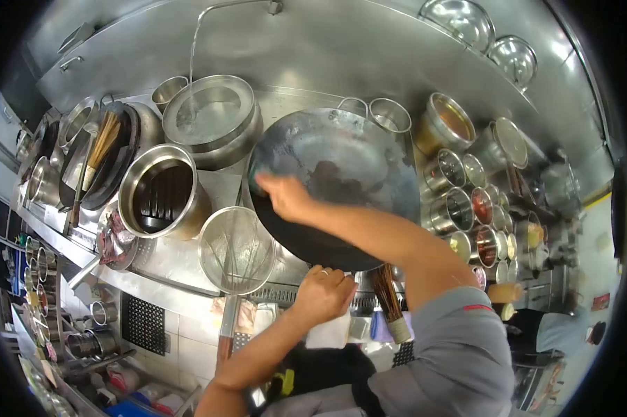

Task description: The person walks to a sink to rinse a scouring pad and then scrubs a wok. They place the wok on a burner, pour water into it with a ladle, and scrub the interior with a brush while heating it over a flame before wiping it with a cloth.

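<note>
A large dark wok [355, 149] stands tilted on the range, with a wet, darker patch in its middle. Over its left part is my right hand [283, 197], blurred by motion, so its fingers and anything in them are unclear. My left hand [324, 295] is closed at the wok's front edge. A ring shows on one finger, and what it grips is hidden. A pale cloth [329, 332] hangs just below it. To the left, a round mesh strainer [235, 243] rests near the counter's front edge. A bamboo brush [390, 299] lies in front of the wok.
Water runs from a tap [240, 5] into a wide pot [212, 142] at the back. A pot of dark liquid [162, 198] stands left. Several steel containers [452, 208] line the right side. Another person [560, 333] is at the far right.
</note>
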{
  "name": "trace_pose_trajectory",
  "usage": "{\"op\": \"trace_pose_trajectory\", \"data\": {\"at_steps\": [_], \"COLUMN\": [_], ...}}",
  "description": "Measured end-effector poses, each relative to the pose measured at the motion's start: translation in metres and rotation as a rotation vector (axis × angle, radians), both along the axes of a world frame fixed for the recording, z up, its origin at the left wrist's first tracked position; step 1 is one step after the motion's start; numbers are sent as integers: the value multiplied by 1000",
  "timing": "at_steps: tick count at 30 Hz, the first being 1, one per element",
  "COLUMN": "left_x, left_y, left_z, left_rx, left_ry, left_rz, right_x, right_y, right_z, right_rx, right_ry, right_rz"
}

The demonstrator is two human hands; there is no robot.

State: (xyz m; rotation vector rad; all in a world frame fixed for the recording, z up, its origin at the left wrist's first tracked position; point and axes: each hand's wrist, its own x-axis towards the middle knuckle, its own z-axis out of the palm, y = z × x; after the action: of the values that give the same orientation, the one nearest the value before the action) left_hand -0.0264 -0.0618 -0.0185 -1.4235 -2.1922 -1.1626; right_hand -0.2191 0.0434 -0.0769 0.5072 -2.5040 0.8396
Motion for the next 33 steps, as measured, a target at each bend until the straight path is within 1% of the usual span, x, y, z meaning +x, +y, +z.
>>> {"op": "trace_pose_trajectory", "data": {"at_steps": [1,2,3,4,5,6,7,8,11,12,15,16,17,19,20,23,25,27,28,29,31,33], "left_x": [-2,-3,-3,-5,-6,-4,-7,-11,-8,-9,-3,-4,-3,-3,-3,-7,-5,-5,-3,-1,-3,2], "left_y": [-1,-1,-1,-2,-2,0,1,2,6,4,5,8,10,10,11,13,13,14,15,17,16,19], "left_z": [-2,-1,0,-1,0,2,3,3,-5,-7,-5,-4,-3,-8,-9,-7,-3,-1,-1,-2,-4,-5], "left_rx": [-1,2,6,3,17,31,47,54,61,57,16,2,22,50,59,73,60,58,50,56,62,72], "left_ry": [1,4,3,22,15,4,4,10,9,7,-2,5,-1,-20,-21,-25,-28,-26,-25,-34,-46,-45], "left_rz": [3,4,-2,-11,-17,-24,-27,-24,-13,-3,-31,-37,-32,-14,-2,-7,-27,-8,-4,-19,-19,-34], "right_x": [-34,-79,-100,-100,-80,-41,-19,-19,-106,-114,-41,-39,-56,-120,-127,-34,36,23,-12,-43,-67,-52], "right_y": [14,33,42,37,29,11,-1,5,75,75,7,13,38,98,106,22,21,53,76,90,65,17], "right_z": [-3,-9,1,-3,-18,-22,-23,-20,-26,-12,-18,-15,-15,-14,-12,-8,-26,-33,-51,-37,-2,-37], "right_rx": [101,23,-53,-6,-29,-51,-72,-85,14,-11,-13,-73,15,177,5,50,-19,290,352,384,147,36], "right_ry": [19,115,209,130,123,112,111,69,164,129,135,157,128,62,98,-129,-96,-234,-100,-83,-238,142], "right_rz": [-41,-143,-250,-364,-252,-142,-28,62,-193,-292,-66,56,-65,-299,-365,-5,231,146,73,-36,-297,-87]}}
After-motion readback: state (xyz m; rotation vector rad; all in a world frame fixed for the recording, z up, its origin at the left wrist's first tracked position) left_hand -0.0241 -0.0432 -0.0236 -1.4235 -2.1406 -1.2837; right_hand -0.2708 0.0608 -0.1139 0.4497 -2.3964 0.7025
